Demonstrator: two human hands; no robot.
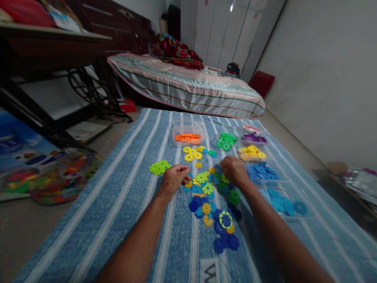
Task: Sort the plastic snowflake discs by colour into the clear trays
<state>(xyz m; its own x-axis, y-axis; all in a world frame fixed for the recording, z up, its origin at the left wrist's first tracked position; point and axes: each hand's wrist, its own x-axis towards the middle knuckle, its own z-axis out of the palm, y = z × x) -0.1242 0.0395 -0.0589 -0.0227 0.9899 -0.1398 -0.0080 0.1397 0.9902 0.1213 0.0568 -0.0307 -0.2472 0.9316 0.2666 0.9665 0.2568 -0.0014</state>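
Notched plastic discs in blue, green, lime and yellow lie in a loose pile (201,178) on the striped cloth. My left hand (173,180) is closed at the pile's left side, fingers curled together; whatever they may hold is hidden. Just beyond it sits a small heap of lime discs (159,168). On the pile's right side, my right hand (235,171) is closed with its fingertips bent down; I cannot make out anything in them. Green discs (233,196) lie below that hand. Yellow discs (193,154) are spread farther out, and dark blue discs (226,240) lie closer to me.
Clear tubs hold orange discs (187,137), green discs (226,140), purple pieces (253,137), yellow pieces (252,152), dark blue pieces (264,171) and light blue discs (279,201). Behind the cloth-covered surface stands a bed (188,88); a treadle table (53,39) is at left.
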